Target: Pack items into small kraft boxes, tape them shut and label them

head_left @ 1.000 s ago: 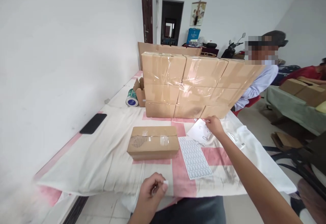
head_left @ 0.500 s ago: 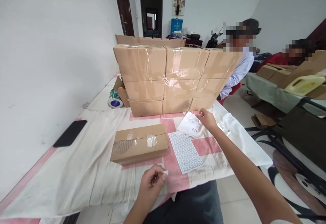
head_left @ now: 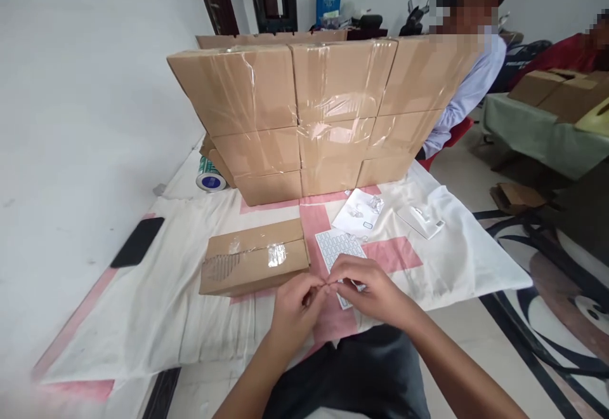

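Note:
My left hand (head_left: 299,305) and my right hand (head_left: 366,284) meet fingertip to fingertip above the table's front part. Both are pinched; whatever lies between the fingertips is too small or hidden to name. Behind my right hand lies a sheet of small blue-framed labels (head_left: 339,244), partly covered by it. A white paper (head_left: 358,211) with crumpled clear bits on it is just beyond the sheet. Left of the hands rests a closed brown cardboard box (head_left: 254,257) with clear tape pieces on top.
Taped cardboard boxes (head_left: 342,82) form a wall across the table's back. A black phone-like slab (head_left: 137,242) and a can (head_left: 210,176) are at left, a white card (head_left: 421,221) at right. A person in a light shirt (head_left: 469,98) sits behind the boxes.
My right hand has come from the white paper toward me to meet my left hand, which has moved slightly up. The white piece at my left fingertips no longer shows. The view has shifted.

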Demonstrator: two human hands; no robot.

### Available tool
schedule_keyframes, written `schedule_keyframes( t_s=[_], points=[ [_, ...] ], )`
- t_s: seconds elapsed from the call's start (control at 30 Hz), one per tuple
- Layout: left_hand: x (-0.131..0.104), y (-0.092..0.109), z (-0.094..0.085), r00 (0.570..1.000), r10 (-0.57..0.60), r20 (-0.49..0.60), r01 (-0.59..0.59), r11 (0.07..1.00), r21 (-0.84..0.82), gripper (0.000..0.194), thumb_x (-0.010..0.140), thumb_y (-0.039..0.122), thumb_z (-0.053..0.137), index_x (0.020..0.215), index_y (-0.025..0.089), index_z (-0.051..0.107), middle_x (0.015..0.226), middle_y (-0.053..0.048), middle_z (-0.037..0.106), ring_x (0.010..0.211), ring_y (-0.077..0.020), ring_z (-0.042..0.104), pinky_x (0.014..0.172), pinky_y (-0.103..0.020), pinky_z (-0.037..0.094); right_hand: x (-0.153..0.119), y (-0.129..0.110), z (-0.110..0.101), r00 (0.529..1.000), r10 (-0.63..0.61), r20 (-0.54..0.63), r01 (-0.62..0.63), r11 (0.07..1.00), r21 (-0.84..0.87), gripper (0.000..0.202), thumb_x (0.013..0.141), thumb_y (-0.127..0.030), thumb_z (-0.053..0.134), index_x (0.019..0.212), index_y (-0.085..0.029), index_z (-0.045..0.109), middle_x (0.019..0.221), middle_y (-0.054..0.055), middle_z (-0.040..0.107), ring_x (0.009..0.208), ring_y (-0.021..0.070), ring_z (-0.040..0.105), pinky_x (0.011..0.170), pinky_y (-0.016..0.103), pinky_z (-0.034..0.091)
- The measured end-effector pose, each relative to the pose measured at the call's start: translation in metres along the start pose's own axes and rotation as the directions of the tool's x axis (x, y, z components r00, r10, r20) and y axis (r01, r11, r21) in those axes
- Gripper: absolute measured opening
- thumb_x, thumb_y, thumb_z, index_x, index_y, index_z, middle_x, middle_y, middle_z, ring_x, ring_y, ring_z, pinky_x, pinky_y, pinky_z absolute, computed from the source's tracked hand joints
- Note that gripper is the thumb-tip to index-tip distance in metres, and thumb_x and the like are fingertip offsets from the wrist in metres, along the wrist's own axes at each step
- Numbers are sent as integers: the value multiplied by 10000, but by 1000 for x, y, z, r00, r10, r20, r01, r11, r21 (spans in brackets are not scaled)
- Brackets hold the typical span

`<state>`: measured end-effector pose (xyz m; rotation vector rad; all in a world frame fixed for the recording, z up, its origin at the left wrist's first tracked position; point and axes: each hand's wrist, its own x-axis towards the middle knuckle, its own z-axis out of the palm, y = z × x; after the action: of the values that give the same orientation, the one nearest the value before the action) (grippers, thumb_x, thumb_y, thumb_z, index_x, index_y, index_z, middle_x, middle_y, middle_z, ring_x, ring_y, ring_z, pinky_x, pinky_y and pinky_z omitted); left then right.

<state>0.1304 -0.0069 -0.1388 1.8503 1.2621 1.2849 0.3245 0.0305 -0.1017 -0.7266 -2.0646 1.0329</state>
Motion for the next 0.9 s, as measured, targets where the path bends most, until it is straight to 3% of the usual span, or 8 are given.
schedule_keyframes(
  t_s=[0.13,0.23,0.33,0.47,0.53,0.7,0.9],
  points=[
    [-3,-3,-4,994,104,-24,-100,985,138,49,934,252,658,899,218,651,684,52,610,581,-77,509,572,-193,412,4,14,-3,993,51,-103,-50,999,18,138,989,-216,580,917,-208,697,846,27,654,714,121,570,611,245,400],
    [-5,-7,-20,970,213,-117,-177,949,261,47,910,220,686,930,217,645,687,49,618,558,-83,497,557,-201,413,10,33,0,922,179,-344,-157,983,91,166,987,-263,571,853,-198,644,780,9,611,669,126,535,603,250,387],
    [-7,-13,-48,908,331,-256,-209,888,409,125,863,101,695,839,205,630,696,34,636,594,-97,501,620,-229,408,19,56,19,840,289,-459,-233,956,176,173,981,-318,565,878,-194,626,778,3,618,655,131,545,617,252,402],
    [-7,-25,-88,788,456,-413,-103,760,642,167,834,111,714,740,196,605,667,21,610,633,-129,519,664,-272,411,30,82,56,828,332,-451,-275,943,190,245,994,-334,498,853,-188,634,708,-10,605,644,143,559,633,261,403],
    [-8,-32,-102,759,457,-464,-10,720,694,135,855,181,704,753,195,617,679,10,617,639,-146,534,666,-291,428,34,90,70,811,358,-462,-288,933,218,257,988,-330,486,837,-188,638,674,-16,595,627,146,558,623,263,401],
    [-12,-46,-119,760,441,-478,77,670,739,166,881,288,681,752,203,620,688,-2,628,671,-172,565,777,-360,451,42,101,82,772,387,-505,-297,921,253,225,959,-289,496,882,-188,683,765,15,691,705,172,631,673,275,450],
    [-11,-65,-115,800,375,-469,111,675,730,127,908,280,652,819,191,638,795,-50,664,780,-191,579,811,-371,449,51,108,86,771,298,-562,-216,954,209,206,952,-222,517,943,-197,720,925,57,749,841,192,683,783,306,497]
  ],
)
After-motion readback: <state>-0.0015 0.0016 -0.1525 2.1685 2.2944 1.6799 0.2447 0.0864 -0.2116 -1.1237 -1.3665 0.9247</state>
